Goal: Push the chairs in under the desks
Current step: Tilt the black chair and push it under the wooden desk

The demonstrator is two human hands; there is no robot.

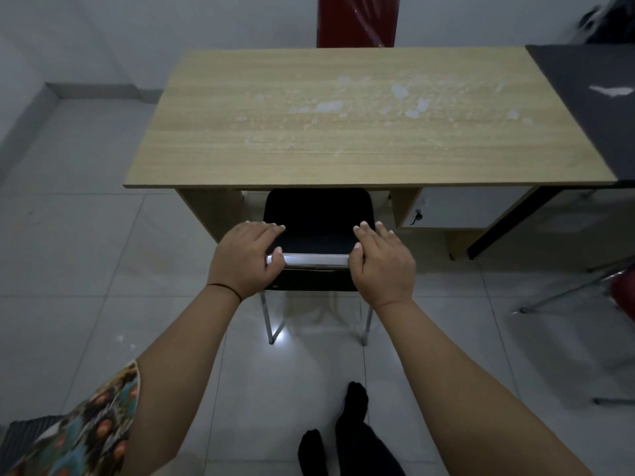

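One big wooden desk (343, 132) fills most of the view, top scuffed with pale patches. Black chair (318, 218) sits mostly tucked under it, seat below the front edge, chrome top rail (314, 260) sticking out. Left hand (245, 259) and right hand (383, 264) each wrap the rail ends, fingers over the backrest, thumbs curled round the bar.

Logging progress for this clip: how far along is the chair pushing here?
Partly done: the black chair has its seat front under the wooden desk. In hand: left hand and right hand grip its chrome top rail; the backrest and rear legs remain outside. Left: the red chair by the dark desk.
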